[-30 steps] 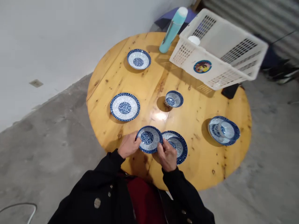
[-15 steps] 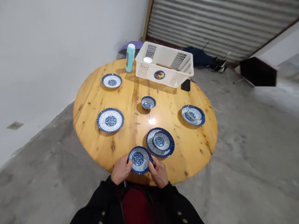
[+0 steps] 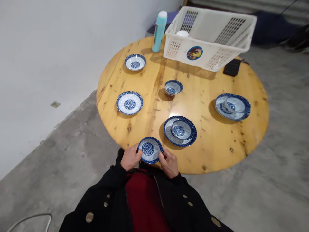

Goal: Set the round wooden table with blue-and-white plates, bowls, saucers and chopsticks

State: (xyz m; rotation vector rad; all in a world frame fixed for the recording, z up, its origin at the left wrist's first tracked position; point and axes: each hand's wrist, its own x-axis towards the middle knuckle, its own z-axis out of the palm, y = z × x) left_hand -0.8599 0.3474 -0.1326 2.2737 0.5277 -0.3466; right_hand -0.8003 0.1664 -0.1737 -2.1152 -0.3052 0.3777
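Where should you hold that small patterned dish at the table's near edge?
Probably by its rim, from the left and right, as the left hand and right hand do, thumbs over the edge. The small dish is round and shallow, with its open side up, so opposite grips should keep it steady.

Overhead light threw glare [image 3: 173,114] onto the surface [image 3: 205,156] and soft shadows [image 3: 164,94] leftward, while the upper-right background [image 3: 275,29] was dim and blurred.
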